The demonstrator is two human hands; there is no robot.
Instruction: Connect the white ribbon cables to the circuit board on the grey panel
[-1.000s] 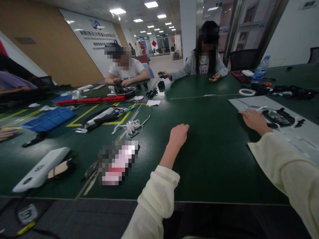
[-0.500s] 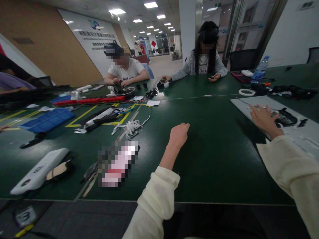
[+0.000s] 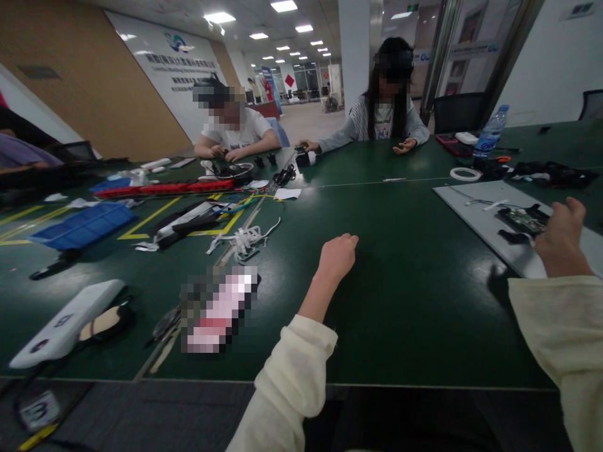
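Note:
My left hand rests on the dark green table near its middle, its fingers curled under in a loose fist with nothing visible in them. My right hand is at the far right, over the near edge of a grey mat. I see only the back of this hand and a raised thumb; the fingers are hidden. Just left of it, on the mat, lies an opened black device with a green circuit board. Both my sleeves are cream-coloured.
Two people sit across the table, handling small black parts. A water bottle and a tape roll stand at the back right. To the left lie a blue tray, a red strip, white ties and a white device.
My right hand has moved rightwards and nearer along the grey mat, past the black device. My left hand has stayed where it was.

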